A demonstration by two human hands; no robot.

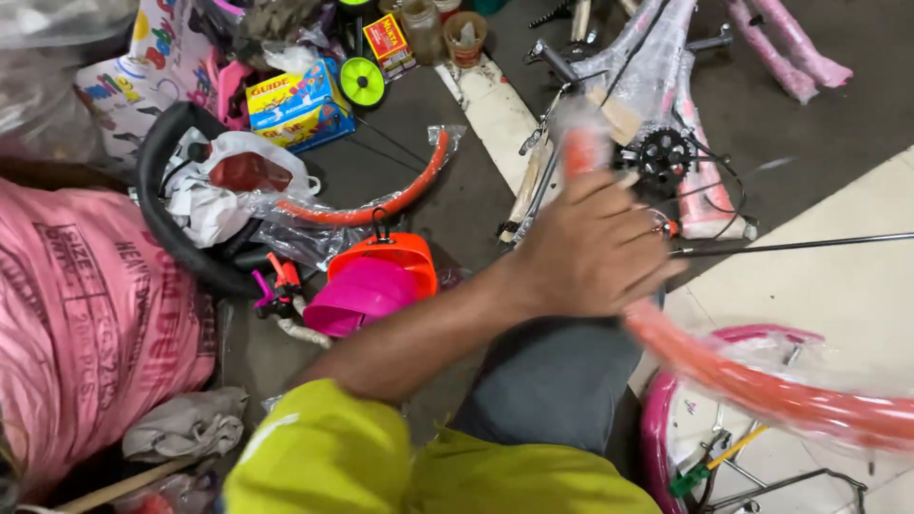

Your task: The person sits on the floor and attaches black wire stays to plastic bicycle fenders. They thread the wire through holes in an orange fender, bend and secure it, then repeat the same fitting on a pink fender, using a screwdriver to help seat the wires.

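One hand (590, 252) shows, and it has no glove, no ring and no watch on it. The arm behind that hand is bare all the way down to the elbow, and past the elbow sits a short sleeve (314, 447) in bright yellow-green cloth with soft folds and a thin pale streak on it. Just below the wrist you can see a knee in grey trousers (557, 381), plain and smooth, and the yellow-green shirt spreads wide under it.
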